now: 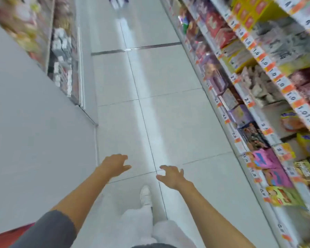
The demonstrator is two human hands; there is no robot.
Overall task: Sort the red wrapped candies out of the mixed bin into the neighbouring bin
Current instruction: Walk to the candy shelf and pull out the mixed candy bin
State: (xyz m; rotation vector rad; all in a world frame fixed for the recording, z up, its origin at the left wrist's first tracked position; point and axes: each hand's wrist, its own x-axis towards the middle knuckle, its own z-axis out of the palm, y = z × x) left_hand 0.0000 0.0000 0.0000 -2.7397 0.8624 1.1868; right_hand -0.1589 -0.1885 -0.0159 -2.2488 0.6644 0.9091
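Note:
I am in a shop aisle, looking down at a pale tiled floor (165,77). My left hand (115,164) is stretched out low in the middle of the view, fingers spread, holding nothing. My right hand (172,175) reaches forward beside it, also spread and holding nothing. Neither hand touches a shelf. No mixed bin of candies and no red wrapped candies can be picked out in this blurred view.
Shelves of boxed and bagged sweets with orange price tags (258,90) run along the right. A grey display end panel (30,113) and more shelves (63,56) stand on the left. My white shoe (145,196) is on the floor. Another person's feet (117,2) show far ahead.

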